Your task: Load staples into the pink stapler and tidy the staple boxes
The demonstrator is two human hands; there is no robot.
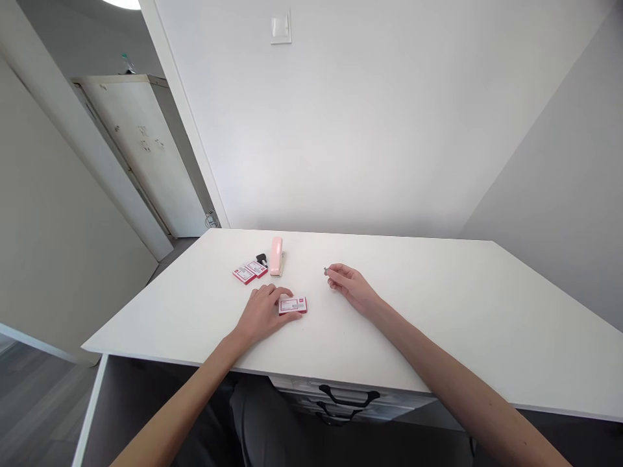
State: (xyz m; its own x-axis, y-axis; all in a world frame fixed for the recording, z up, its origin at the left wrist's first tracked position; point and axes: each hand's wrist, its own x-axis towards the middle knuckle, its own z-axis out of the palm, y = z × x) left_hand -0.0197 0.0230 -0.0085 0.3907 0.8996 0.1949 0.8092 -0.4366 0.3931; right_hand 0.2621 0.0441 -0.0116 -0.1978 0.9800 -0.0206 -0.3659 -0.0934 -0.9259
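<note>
My left hand (263,310) rests on the white table, its thumb and index finger around a small red-and-white box (292,305) that looks like a staple box. To the right, my right hand (351,286) is closed in a pinch above the table. Between its fingertips sticks out a small grey metal piece (326,271), which looks like a strip of staples. Beyond my left hand stands a pink stapler (276,255). Two more red-and-white boxes (244,275) lie left of it, touching each other, beside a small black object (261,259).
The white tabletop (438,311) reaches back to a wall with a light switch (280,27). Under its front edge are drawers with black handles (348,395). At the left, a doorway shows a pale cabinet (141,149).
</note>
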